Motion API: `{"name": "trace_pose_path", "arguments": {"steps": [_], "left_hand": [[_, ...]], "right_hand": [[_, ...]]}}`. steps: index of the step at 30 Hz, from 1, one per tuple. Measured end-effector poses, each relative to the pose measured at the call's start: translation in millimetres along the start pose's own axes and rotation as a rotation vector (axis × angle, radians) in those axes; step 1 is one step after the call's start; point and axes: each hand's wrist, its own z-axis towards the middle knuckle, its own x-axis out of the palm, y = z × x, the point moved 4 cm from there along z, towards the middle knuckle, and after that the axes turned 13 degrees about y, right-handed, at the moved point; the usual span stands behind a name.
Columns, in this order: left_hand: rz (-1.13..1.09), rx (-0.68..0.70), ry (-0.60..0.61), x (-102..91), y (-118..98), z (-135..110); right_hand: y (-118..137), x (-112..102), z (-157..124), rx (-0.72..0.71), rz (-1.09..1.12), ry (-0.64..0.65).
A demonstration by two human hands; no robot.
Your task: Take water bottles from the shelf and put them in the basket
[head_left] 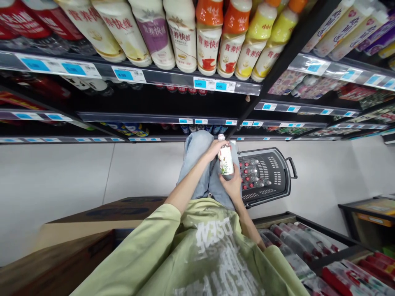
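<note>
Between my knees I hold a drink bottle [226, 161] with a pale cap and a white label printed with green leaves. My left hand [214, 149] is wrapped round its upper part, just below the cap. Around the dark lower end close the fingers of my right hand [232, 183]. The bottle leans slightly, cap toward the shelves, and my fingers hide part of its sides. Close to my right hand stands a dark grey shopping basket [282, 164] with several clear, red-capped bottles [250, 179] lying in it.
Ahead is a store shelf [160, 117] with price tags and rows of bottled drinks [182, 37]. Cardboard boxes [101, 213] stand behind me on the left. A display rack [311, 250] of packed bottles is behind on the right. Grey floor [77, 172] shows on both sides.
</note>
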Motion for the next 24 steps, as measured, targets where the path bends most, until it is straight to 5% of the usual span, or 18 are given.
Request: {"name": "trace_pose_path", "arguments": {"steps": [8,14,18,24], "left_hand": [[-0.022,0.056,0.109,-0.2,0.7,0.7],[0.051,0.059,0.163,2.9,2.8,0.6],[0.170,0.049,0.154,2.6,3.9,0.8],[0.238,0.037,0.133,3.6,3.0,-0.6]], "right_hand": [[-11.3,-13.5,7.5,0.007,0.369,0.048],[-26.9,-32.4,21.7,0.170,0.884,0.318],[-31.3,-43.3,26.9,0.225,0.961,0.442],[-35.0,-43.9,27.4,0.236,1.013,0.420]]}}
